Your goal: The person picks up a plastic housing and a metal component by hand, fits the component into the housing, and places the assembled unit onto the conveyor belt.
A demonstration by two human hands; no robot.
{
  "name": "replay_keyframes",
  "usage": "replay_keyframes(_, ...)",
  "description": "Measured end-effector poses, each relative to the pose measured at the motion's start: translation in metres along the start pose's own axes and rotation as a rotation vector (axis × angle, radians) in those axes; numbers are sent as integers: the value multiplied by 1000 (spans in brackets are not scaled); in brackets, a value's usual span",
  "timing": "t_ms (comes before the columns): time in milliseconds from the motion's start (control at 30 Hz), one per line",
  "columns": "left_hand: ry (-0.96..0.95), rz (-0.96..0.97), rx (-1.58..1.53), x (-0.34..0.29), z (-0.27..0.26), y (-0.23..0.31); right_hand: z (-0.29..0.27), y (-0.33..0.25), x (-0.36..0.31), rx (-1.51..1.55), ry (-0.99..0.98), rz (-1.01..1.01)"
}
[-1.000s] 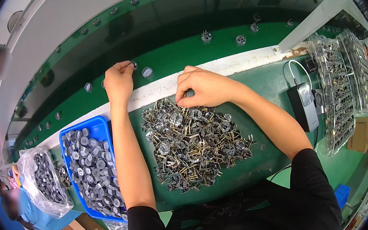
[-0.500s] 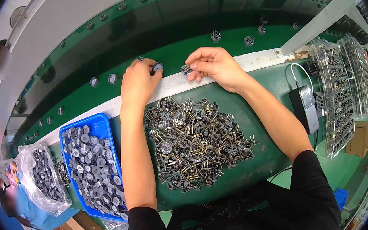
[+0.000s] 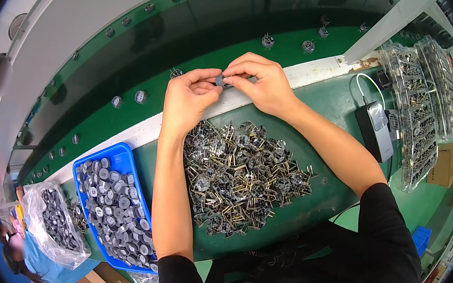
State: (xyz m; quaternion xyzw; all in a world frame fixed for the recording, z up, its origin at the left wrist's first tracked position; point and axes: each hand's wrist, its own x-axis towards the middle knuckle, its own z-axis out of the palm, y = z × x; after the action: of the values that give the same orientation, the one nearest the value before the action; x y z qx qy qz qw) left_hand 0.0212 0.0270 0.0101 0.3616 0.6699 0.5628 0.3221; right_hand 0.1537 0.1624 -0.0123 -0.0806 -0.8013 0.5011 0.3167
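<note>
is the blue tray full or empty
Mostly full: round grey pieces cover most of the blue tray, with bare blue showing mainly at its far end.

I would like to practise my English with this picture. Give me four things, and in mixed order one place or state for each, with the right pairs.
1. blue tray
2. pronged parts
3. boxy device
4. left hand

A. black and silver
B. meeting the right hand at a small part
C. filled with grey caps
D. heaped on the green tabletop

Pairs: 1-C; 2-D; 3-A; 4-B
</note>
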Motion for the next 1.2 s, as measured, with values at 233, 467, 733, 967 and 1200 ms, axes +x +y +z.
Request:
replay_keyframes(233,-8,-47,-49,0,0,-9,4,-3,1,37,34,74)
replay_keyframes(467,-47,115,371,-1,11,-1,-1,5,6,314,21,441)
replay_keyframes(733,-228,6,481,-1,7,4,0,1,5,361,117,359)
replay_keyframes(967,-143,-109,-538,-1,-6,5,1,-12,5,434,168,149)
replay_keyframes(1200,-150,-136,-653,-2,-2,-1,6,-11,0,139,122,-33)
